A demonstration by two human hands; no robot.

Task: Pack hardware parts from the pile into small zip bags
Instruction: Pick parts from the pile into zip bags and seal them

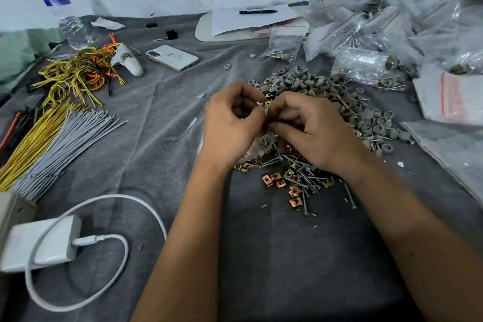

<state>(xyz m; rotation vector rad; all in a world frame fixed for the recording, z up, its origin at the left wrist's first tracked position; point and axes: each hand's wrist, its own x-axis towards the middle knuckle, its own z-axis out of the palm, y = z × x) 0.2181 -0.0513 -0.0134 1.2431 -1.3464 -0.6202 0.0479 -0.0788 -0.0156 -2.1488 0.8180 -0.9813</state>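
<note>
On the grey-clothed tabletop (156, 117), both hands meet above the hardware pile (295, 175); left hand (230, 123) and right hand (311, 128) fingers pinch a small zip bag (257, 142) between them

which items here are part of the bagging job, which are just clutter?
Job:
- left hand and right hand, pinching a small zip bag
- screws
- square clip nuts
- grey caps
- filled bags

Lying about:
- phone
- charger with cable
- wire bundles
- water bottle
- pen on paper
</note>
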